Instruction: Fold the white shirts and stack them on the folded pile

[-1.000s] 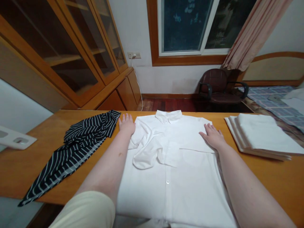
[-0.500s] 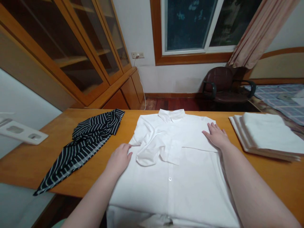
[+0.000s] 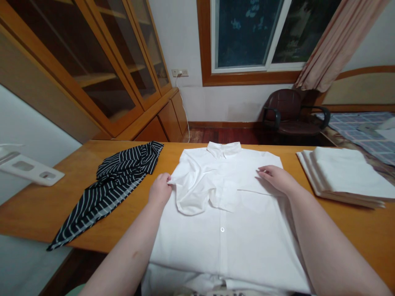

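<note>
A white button shirt [image 3: 228,230] lies face up on the wooden table [image 3: 37,205], collar away from me. Its left sleeve [image 3: 194,193] is folded in over the chest. My left hand [image 3: 160,190] pinches the shirt's left edge beside that sleeve, fingers closed on the cloth. On the right side of the shirt's chest, just above the pocket, rests my right hand [image 3: 277,179] with its fingers curled and pressing on the fabric.
A black-and-white striped garment [image 3: 111,185] lies crumpled to the left of the shirt. A stack of folded white cloths [image 3: 345,174] sits at the right. A white device [image 3: 27,170] is at the far left edge. Beyond the table stand a brown chair [image 3: 290,115] and a glass-door cabinet [image 3: 101,70].
My left hand drew back from the shirt's far left shoulder, then came up to its left edge and closed on the cloth. My right hand's fingers curled from flat.
</note>
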A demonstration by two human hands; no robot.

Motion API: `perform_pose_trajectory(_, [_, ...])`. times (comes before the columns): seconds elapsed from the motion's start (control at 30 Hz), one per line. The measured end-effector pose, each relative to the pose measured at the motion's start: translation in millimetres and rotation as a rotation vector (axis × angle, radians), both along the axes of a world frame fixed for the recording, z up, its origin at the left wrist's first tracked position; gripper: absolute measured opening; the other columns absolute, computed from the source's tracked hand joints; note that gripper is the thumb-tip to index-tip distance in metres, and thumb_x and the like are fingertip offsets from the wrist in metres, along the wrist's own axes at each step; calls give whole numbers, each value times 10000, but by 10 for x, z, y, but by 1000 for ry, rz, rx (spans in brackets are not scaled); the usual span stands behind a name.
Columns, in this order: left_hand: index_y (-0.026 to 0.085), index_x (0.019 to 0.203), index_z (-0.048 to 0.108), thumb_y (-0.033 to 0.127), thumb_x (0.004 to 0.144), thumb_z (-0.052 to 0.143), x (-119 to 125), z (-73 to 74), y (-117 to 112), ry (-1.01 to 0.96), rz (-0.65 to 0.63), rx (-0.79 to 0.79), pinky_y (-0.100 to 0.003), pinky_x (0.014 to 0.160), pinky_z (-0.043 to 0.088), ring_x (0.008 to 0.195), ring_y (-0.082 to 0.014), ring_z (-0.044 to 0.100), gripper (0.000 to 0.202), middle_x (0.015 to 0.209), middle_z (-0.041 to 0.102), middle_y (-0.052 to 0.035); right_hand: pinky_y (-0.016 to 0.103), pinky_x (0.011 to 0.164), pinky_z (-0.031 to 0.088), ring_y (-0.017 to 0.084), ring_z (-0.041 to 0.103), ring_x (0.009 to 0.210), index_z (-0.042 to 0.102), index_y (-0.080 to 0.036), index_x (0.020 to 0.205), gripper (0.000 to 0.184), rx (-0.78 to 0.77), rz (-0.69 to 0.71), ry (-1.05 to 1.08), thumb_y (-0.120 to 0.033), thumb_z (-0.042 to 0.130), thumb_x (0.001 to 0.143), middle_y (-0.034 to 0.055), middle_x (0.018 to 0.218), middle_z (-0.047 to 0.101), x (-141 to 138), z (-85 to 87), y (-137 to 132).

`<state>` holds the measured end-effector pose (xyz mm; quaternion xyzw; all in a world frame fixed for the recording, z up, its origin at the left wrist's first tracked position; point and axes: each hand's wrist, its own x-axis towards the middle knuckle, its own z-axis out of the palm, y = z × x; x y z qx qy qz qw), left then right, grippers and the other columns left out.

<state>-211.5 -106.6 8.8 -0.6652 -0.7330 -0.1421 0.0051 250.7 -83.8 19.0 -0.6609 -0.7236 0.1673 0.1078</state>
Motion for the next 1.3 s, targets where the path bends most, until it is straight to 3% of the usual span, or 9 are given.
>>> perform_pose_trajectory(0.13, [220,811,547,109,749,452,-48,20,-5,-16,84,-56,-279,583,333,718,-186,537,158,813,590,-32,365,856,461,253,616,974,635,-210,1177,452,-170,217,186,-481,484,848,99,1123,663,-398,213,-213])
perform_pose_trajectory(0.33, [237,997,643,118,777,449,-11,71,-10,66,-41,-87,-317,766,392,921,-224,552,317,952,634,-68,505,1112,142,323,141,1411,581,-279,1274,576,-247,502,231,-589,560,788,93,1526,261,-795,195,-383])
perform_pose_trajectory(0.47, [307,1151,642,138,772,462,35,123,-102,146,-162,-152,-430,1033,273,1140,-251,484,453,1177,620,-52,543,1112,31,315,202,1396,637,-273,1195,496,-245,515,225,-583,510,829,112,1469,371,-858,147,-362])
perform_pose_trajectory(0.6, [367,1301,529,454,795,487,-19,325,-141,87,-139,-440,-613,1079,91,1286,-341,383,515,1394,491,-18,524,1120,28,299,287,1363,641,-237,1186,497,-251,533,280,-569,492,847,137,1410,440,-834,129,-322])
perform_pose_trajectory(0.73, [280,1344,500,442,782,470,-175,694,40,34,-125,-588,-439,1064,302,1260,-294,459,585,1375,514,-34,490,1132,24,280,302,1357,656,-236,1156,482,-260,529,344,-569,490,849,128,1404,447,-790,88,-290])
perform_pose_trajectory(0.87, [185,1363,470,406,831,424,-90,892,384,84,-12,-335,-355,1023,363,1232,-263,493,578,1382,502,-83,491,1131,14,273,263,1377,646,-242,1175,486,-281,536,353,-568,498,846,126,1426,425,-764,69,-275])
perform_pose_trajectory(1.0, [188,1379,438,389,869,402,296,554,681,10,-271,-237,-333,1060,307,1293,-233,423,549,1422,452,-93,491,1130,5,262,253,1384,642,-243,1185,494,-293,533,360,-572,488,850,129,1434,416,-755,91,-276])
perform_pose_trajectory(1.13, [198,1435,339,410,886,413,534,41,789,22,-232,-348,-476,1093,202,1405,-297,202,593,1532,224,-142,500,1127,-10,271,220,1397,628,-253,1214,532,-343,544,384,-602,477,841,121,1451,395,-740,104,-270])
perform_pose_trajectory(1.3, [167,1363,438,435,863,476,455,-86,816,19,-231,-203,-408,1068,261,1321,-281,363,568,1436,413,-148,494,1127,-16,274,193,1405,619,-251,1230,557,-373,556,391,-617,473,836,118,1462,382,-720,126,-248])
